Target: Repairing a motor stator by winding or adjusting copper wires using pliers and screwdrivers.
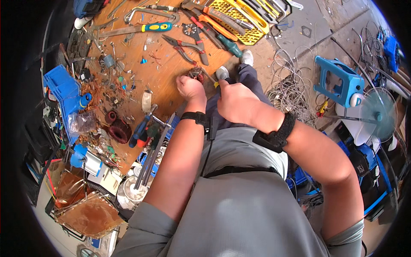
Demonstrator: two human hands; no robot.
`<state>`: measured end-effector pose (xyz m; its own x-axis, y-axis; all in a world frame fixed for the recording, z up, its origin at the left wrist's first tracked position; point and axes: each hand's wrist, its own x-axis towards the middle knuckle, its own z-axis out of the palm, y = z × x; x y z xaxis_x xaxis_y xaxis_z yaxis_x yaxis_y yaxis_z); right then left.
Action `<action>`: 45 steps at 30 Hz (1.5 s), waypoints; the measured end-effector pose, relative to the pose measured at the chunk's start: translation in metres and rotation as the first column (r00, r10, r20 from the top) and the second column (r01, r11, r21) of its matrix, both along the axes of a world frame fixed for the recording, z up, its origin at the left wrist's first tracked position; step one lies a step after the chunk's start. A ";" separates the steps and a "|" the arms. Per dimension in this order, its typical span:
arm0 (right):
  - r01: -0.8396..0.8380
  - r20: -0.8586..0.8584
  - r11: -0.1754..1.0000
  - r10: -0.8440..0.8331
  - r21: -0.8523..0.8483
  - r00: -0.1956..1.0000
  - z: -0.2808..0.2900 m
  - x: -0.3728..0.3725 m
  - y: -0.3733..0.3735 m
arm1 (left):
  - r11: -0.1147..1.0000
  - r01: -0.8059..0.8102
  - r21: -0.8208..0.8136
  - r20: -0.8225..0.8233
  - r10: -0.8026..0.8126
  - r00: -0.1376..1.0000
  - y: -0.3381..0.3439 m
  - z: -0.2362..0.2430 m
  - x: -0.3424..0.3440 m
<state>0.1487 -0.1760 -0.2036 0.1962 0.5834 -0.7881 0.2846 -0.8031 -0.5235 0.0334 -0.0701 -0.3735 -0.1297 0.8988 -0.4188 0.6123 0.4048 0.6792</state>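
Coil in the left hand, thin tool in the right, at the table's edge

A copper-wound coil (196,73) sits in the left hand (191,89), just over the edge of the wooden table (167,97). The left fingers are curled in on it, pinching it at the end toward the body.

The right hand (237,103) is closed on a thin tool (209,76) with a yellow part showing at the fingertips. The tool's shaft slants up and left toward the coil; whether its tip touches the winding cannot be told. The two hands are near each other but apart.

Just beyond the coil lie pliers (185,46) with red-and-black handles, their jaws pointing left. A file (156,27) with a blue-green and yellow handle lies farther up. A yellow tray (255,35) is at the table's far right.

Left of the hands, small scraps are scattered over the wood. A dark red ring (120,130) rests nearer the body, and a blue bin (64,92) stands at the far left.

On the floor to the right are a tangle of pale cable (291,92), a blue frame (340,81) and a fan (379,115).
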 end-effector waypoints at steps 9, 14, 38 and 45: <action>0.064 -0.047 0.994 -0.060 0.085 0.997 0.005 0.006 -0.010 | 0.998 0.023 -0.056 -0.159 -0.032 0.987 -0.003 0.000 0.001; 0.059 -0.097 0.992 -0.048 0.116 0.994 -0.005 0.030 -0.006 | 0.995 0.067 -0.073 -0.131 -0.076 0.988 -0.002 0.012 0.005; 0.061 -0.020 0.995 -0.059 0.081 0.998 -0.006 0.020 -0.023 | 0.974 0.226 -0.001 -0.283 -0.218 0.934 -0.002 0.032 0.009; -0.094 0.001 0.996 0.094 -0.009 0.996 0.003 0.017 0.014 | 0.975 0.213 0.062 -0.235 -0.193 0.953 -0.004 0.029 0.013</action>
<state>0.1657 -0.1616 -0.2008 0.1417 0.5924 -0.7931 0.3600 -0.7772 -0.5162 0.0459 -0.0742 -0.3443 -0.0235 0.9472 -0.3197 0.8170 0.2025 0.5399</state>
